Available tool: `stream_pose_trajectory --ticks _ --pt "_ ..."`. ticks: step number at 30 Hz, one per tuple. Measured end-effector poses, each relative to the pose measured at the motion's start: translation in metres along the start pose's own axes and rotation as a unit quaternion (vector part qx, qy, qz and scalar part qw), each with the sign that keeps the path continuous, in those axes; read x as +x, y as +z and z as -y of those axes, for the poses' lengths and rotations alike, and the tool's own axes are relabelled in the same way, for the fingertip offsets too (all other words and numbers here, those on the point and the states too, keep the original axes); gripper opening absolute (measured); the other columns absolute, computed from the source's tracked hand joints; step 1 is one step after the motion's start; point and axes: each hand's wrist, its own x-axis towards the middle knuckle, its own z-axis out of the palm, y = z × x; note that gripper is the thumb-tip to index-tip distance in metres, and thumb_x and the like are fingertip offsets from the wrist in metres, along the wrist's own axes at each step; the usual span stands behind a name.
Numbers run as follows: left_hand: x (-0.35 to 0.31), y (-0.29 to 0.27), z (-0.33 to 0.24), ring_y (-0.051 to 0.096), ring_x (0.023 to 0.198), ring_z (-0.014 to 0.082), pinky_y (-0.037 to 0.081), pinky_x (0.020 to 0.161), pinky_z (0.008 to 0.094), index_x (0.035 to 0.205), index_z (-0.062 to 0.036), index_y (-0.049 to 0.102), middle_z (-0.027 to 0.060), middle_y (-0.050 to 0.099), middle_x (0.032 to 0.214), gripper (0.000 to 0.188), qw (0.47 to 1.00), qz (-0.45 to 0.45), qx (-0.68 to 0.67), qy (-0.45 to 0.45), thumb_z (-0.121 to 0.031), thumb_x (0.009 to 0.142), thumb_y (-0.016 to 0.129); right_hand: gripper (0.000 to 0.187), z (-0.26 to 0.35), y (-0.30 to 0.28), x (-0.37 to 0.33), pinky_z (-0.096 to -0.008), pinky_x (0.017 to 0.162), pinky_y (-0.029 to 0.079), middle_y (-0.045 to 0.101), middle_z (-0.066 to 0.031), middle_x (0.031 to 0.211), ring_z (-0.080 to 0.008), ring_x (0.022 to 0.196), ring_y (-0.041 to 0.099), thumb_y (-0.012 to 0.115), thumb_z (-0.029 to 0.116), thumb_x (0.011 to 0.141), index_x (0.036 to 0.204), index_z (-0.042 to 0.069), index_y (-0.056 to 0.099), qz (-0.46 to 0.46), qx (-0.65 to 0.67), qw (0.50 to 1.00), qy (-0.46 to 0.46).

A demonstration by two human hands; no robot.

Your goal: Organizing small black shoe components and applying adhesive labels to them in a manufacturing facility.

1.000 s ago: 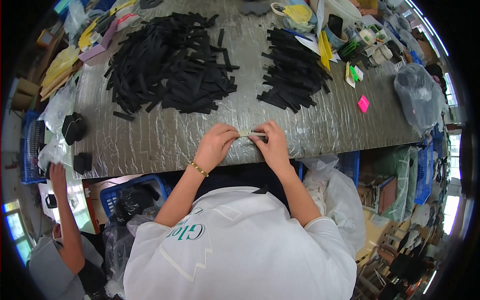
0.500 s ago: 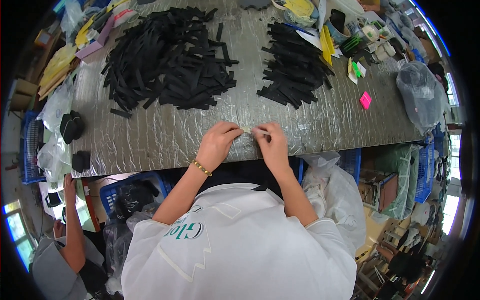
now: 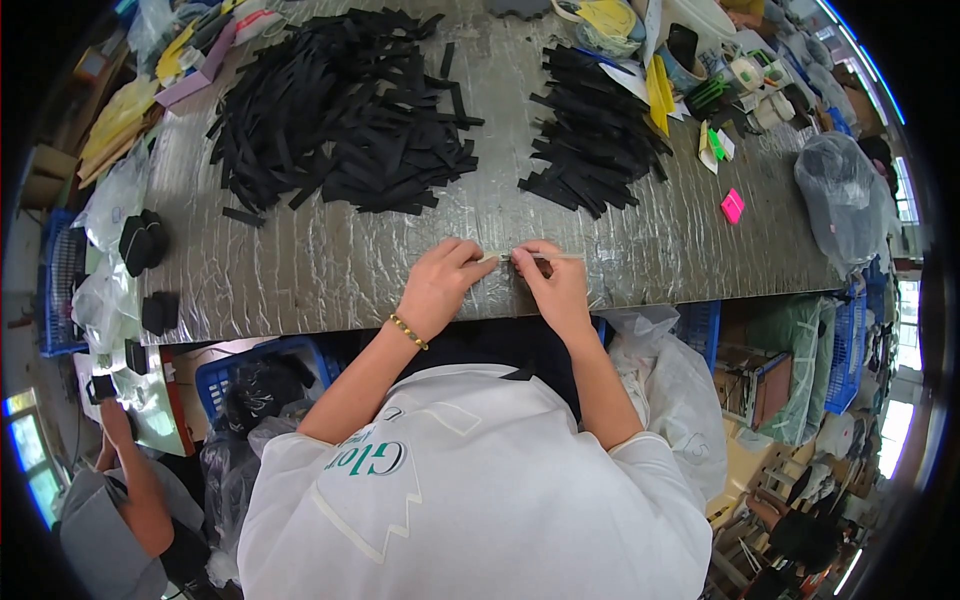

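Note:
Close to the table's near edge, my left hand (image 3: 438, 284) and my right hand (image 3: 560, 292) face each other, a small gap between their fingertips. Both pinch a thin, pale, narrow strip (image 3: 571, 257) that lies level across the gap and sticks out past my right fingers. Its material is too small to tell. Beyond my hands lie a large heap of black strips (image 3: 400, 165) to the left and a smaller pile of black strips (image 3: 595, 140) to the right.
The table (image 3: 330, 270) has a wrinkled clear cover. A pink sticky-note pad (image 3: 732, 206), a clear plastic bag (image 3: 838, 195) and cluttered containers stand at the right. Small black stacks (image 3: 145, 243) sit at the left edge. Below left, a person's arm (image 3: 140, 490) works beside a blue crate (image 3: 210, 378).
My right hand has shifted slightly right, and the pale strip now shows longer beyond its fingers. At lower left, the other person's raised arm has come down.

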Motion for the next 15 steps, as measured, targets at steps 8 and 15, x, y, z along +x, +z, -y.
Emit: stream_pose_trajectory --ticks 8,15 --pt "0.0006 0.0034 0.0008 0.061 0.087 0.0216 0.054 0.075 0.0332 0.103 -0.0105 0.076 0.0033 0.061 0.09 0.032 1.0 -0.015 0.009 0.007 -0.004 0.074 0.064 0.021 -0.0029 0.0025 0.0021 -0.0317 0.064 0.053 0.07 -0.0167 0.087 -0.0256 0.069 0.07 0.067 0.014 0.093 0.095 -0.006 0.07 -0.021 -0.029 0.999 -0.008" --pt "0.0011 0.0005 -0.0011 0.062 0.087 0.0244 0.054 0.074 0.0352 0.106 -0.0104 0.076 0.0044 0.064 0.092 0.033 1.0 -0.001 -0.015 -0.021 0.0 0.077 0.064 0.021 0.0022 0.002 0.0018 -0.0312 0.065 0.053 0.07 -0.0164 0.085 -0.0248 0.069 0.069 0.067 0.015 0.093 0.094 -0.006 0.07 -0.023 -0.057 0.997 -0.047"
